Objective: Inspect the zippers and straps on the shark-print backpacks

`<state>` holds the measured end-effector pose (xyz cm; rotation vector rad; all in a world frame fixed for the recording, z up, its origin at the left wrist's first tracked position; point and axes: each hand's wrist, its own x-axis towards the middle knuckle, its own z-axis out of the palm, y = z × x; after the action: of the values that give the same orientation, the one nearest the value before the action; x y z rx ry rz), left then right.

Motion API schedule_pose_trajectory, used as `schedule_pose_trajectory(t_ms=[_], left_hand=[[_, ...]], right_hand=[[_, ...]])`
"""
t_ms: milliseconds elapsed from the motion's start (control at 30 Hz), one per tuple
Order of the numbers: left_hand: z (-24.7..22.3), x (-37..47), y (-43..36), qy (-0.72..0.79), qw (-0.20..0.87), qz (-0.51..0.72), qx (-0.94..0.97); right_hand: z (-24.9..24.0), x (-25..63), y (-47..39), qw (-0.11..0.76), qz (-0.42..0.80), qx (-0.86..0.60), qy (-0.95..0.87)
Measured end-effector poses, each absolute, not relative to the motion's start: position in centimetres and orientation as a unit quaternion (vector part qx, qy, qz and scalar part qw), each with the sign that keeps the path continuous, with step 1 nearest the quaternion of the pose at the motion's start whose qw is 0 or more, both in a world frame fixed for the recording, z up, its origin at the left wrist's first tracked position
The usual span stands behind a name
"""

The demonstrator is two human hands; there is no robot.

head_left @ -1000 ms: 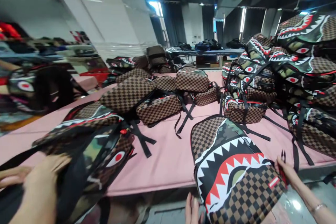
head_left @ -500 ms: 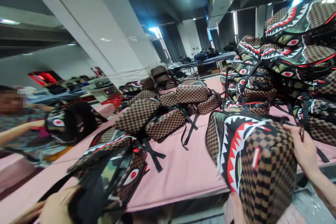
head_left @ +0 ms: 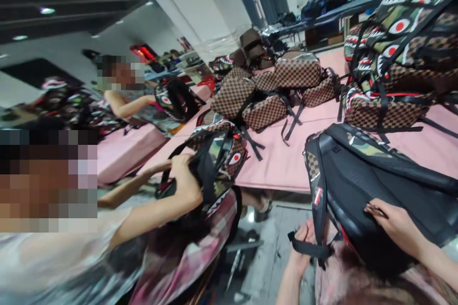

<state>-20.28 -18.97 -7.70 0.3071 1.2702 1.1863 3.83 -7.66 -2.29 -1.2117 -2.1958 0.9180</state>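
Observation:
In front of me a backpack [head_left: 343, 176] leans on the table edge and my lap, its black padded back and shoulder straps facing up. My left hand [head_left: 304, 238] is at its left lower side, fingers against the bag by a shoulder strap, with a loose black strap end [head_left: 311, 247] across the wrist. My right hand [head_left: 397, 224] rests over the back panel, closed around a small dark brown object [head_left: 376, 210] whose kind I cannot make out.
A pink-covered table [head_left: 272, 167] bears several checked backpacks [head_left: 232, 93] and a tall shark-mouth stack [head_left: 390, 66] at right. At left a co-worker's arm [head_left: 153, 219] reaches to another backpack [head_left: 222, 162]. Farther back, another person [head_left: 125, 100] handles a bag.
The backpack has turned from its checked, shark-mouth side to its black back. My right hand has moved from its far edge onto the back panel. The view has swung left and down.

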Motion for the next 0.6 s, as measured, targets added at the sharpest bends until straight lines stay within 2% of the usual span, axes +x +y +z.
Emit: schedule_pose_trajectory(t_ms=[133, 267, 433, 600], left_hand=[[-6.9, -19.9, -20.5, 0.491, 0.681, 0.532, 0.11], [-4.4, -17.1, -21.2, 0.415, 0.657, 0.605, 0.175], [-1.3, -14.2, -21.0, 0.428, 0.665, 0.551, 0.267], [-1.2, -12.4, -19.7, 0.452, 0.61, 0.607, 0.233]], right_hand=[[-3.4, 4.8, -8.7, 0.229, 0.33, -0.491, -0.773], [-2.8, 5.3, -9.8, 0.208, 0.339, -0.502, -0.768], [-1.3, 5.3, -10.9, 0.276, 0.34, -0.423, -0.793], [-0.8, 5.8, -11.4, 0.322, 0.278, -0.338, -0.839]])
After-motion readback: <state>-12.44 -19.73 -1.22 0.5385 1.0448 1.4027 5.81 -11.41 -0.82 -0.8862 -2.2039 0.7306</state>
